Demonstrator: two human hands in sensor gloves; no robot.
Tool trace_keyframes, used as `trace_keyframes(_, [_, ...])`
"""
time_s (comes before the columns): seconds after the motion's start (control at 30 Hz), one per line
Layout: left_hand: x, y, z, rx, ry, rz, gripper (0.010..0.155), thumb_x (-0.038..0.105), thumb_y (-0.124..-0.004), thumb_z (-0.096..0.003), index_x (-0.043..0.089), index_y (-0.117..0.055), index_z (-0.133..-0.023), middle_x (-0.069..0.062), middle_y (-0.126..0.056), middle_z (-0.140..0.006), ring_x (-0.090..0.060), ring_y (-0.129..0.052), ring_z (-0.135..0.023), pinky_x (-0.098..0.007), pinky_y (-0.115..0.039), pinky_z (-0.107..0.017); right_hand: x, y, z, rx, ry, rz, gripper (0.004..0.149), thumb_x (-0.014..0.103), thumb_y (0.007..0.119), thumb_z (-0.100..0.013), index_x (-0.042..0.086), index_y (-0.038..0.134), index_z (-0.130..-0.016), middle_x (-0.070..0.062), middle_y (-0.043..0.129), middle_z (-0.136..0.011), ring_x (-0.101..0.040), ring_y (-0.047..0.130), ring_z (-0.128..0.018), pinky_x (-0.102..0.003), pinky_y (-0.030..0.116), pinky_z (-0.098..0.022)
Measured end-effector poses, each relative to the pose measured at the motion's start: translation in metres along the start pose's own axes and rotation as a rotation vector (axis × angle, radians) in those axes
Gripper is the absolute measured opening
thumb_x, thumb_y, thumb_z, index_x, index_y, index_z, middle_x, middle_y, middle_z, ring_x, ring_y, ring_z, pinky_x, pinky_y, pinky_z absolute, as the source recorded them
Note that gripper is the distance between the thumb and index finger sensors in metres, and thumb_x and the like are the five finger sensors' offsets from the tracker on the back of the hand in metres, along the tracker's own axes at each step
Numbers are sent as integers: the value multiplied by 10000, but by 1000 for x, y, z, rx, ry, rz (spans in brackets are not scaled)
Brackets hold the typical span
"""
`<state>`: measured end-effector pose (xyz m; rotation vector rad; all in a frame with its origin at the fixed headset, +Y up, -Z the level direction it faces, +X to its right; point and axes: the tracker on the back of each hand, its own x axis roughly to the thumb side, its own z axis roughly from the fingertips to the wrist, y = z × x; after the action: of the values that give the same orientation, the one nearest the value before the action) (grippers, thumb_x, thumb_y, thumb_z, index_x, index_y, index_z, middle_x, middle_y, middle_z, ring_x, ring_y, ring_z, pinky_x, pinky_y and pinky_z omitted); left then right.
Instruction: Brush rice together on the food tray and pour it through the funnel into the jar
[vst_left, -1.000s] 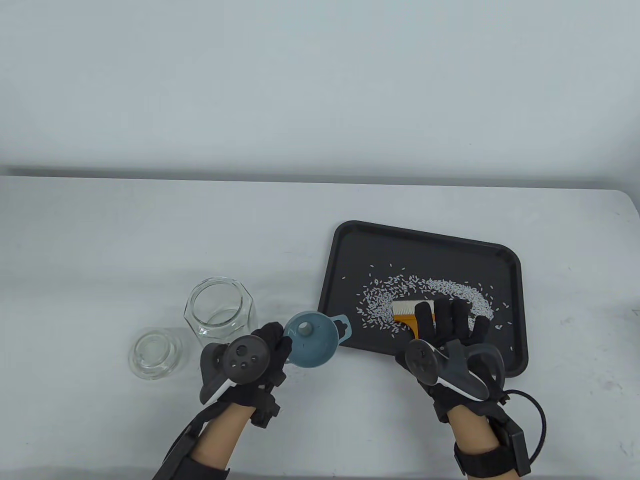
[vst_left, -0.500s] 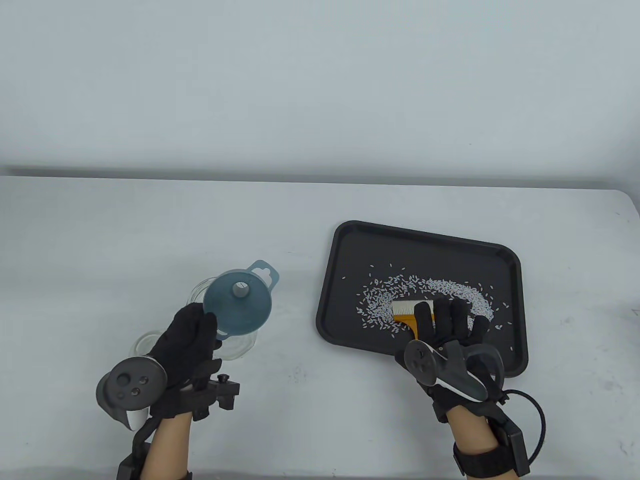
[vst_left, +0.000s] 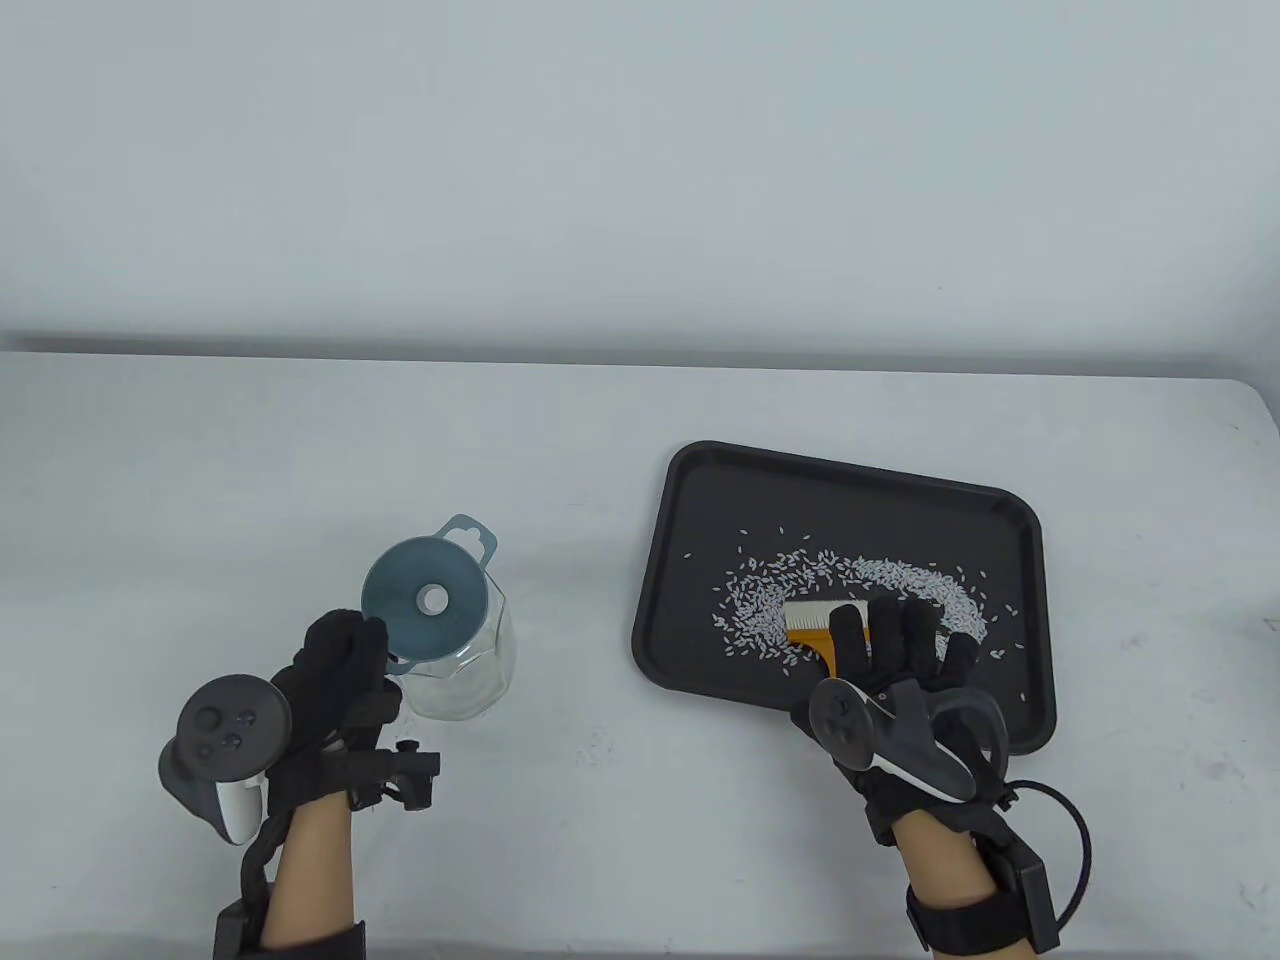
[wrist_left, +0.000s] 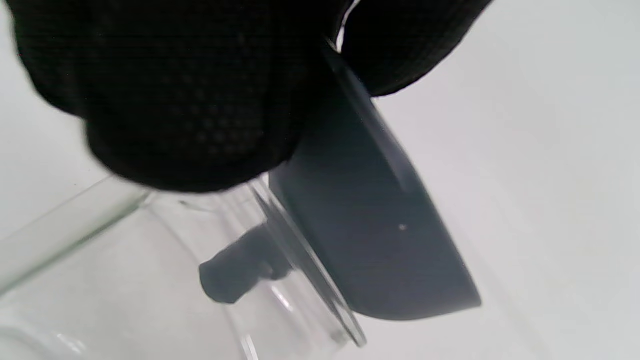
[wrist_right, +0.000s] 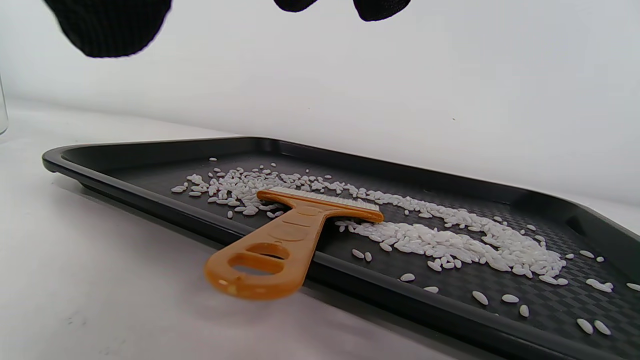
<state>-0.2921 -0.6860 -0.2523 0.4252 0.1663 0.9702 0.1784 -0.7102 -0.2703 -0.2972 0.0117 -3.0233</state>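
Blue-grey funnel (vst_left: 428, 600) atop clear jar (vst_left: 462, 672)

A staged data-recording bench rather than a home kitchen: a plain white table (vst_left: 640, 440) against a bare pale wall (vst_left: 640, 160), and gloved hands carrying strapped-on trackers (vst_left: 228, 722) and a cabled wrist unit (vst_left: 1030, 890).

2 black mesh gloves (vst_left: 335, 660), grey/white trackers (vst_left: 225, 745), black wrist straps (vst_left: 985, 915), looped cable (vst_left: 1075, 830) at right, bare forearms.
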Motion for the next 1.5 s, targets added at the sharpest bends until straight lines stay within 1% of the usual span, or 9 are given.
trace_keyframes(0.43, [-9, -3, -6, 5, 16, -1, 525, 368, -719, -530, -93, -833, -753, -227, -983, -491, -277, -1028, -177, -563, -818, -415, 0, 0, 0, 7, 2, -1, 903, 618, 585, -484, 37, 232, -1077, -333, 231, -1106, -668, 250, -984, -824, 224, -551])
trace_keyframes(0.6, [-2, 2, -1, 74, -48, -82, 561, 381, -715, -532, -88, -784, -831, -281, -944, -587, -357, -1016, -280, -616, -749, -483, 0, 0, 0, 8, 0, 0, 902, 618, 585, -484, 37, 232, -1077, -333, 230, -1106, -671, 250, -982, -824, 223, -551])
trace_keyframes(0.73, [16, 2, 7, 138, -213, -237, 667, 403, -699, -543, -90, -623, -985, -416, -734, -852, -554, -883, -598, -748, -512, -610, -1, 0, -1, 5, 0, -2, 902, 618, 586, -484, 37, 233, -1077, -333, 230, -1106, -670, 251, -982, -824, 223, -551])
trace_keyframes(0.83, [33, -2, 15, 151, -360, -316, 697, 418, -690, -548, -68, -565, -1033, -438, -613, -954, -617, -781, -727, -796, -410, -625, -1, 0, -1, 4, 1, -4, 901, 618, 586, -484, 37, 234, -1077, -333, 231, -1106, -669, 251, -983, -824, 223, -551])
trace_keyframes(0.93, [52, -12, 26, 134, -504, -359, 699, 419, -688, -550, -45, -546, -1052, -428, -563, -1002, -641, -716, -804, -828, -352, -623, -1, 0, 0, 4, 2, -5, 901, 618, 586, -485, 37, 234, -1077, -334, 230, -1106, -670, 251, -983, -824, 224, -550])
trace_keyframes(1.1, [81, -35, 48, 65, -686, -417, 705, 430, -685, -550, -31, -537, -1063, -416, -549, -1024, -651, -686, -839, -822, -359, -631, -1, 0, 0, 7, 3, -9, 901, 618, 586, -484, 36, 236, -1077, -335, 232, -1105, -670, 253, -982, -824, 225, -551])
trace_keyframes(1.23, [94, -62, 64, -57, -781, -399, 707, 434, -686, -549, -26, -542, -1066, -406, -561, -1028, -648, -693, -842, -820, -369, -635, -3, 0, 0, 24, 8, -15, 901, 616, 589, -484, 35, 239, -1077, -334, 235, -1105, -669, 265, -982, -823, 228, -550])
trace_keyframes(1.37, [97, -90, 76, -193, -812, -412, 710, 438, -688, -545, -33, -557, -1061, -414, -590, -1014, -658, -713, -822, -809, -401, -636, -13, -5, 3, 10, 41, -60, 896, 612, 601, -483, 31, 265, -1076, -337, 255, -1102, -665, 306, -983, -821, 239, -551])
trace_keyframes(1.5, [93, -115, 83, -305, -800, -476, 711, 444, -683, -544, -37, -570, -1054, -412, -619, -1001, -655, -738, -804, -800, -429, -634, -18, -3, 3, 43, 53, -82, 887, 606, 613, -482, 24, 303, -1074, -342, 280, -1098, -664, 346, -976, -813, 273, -558])
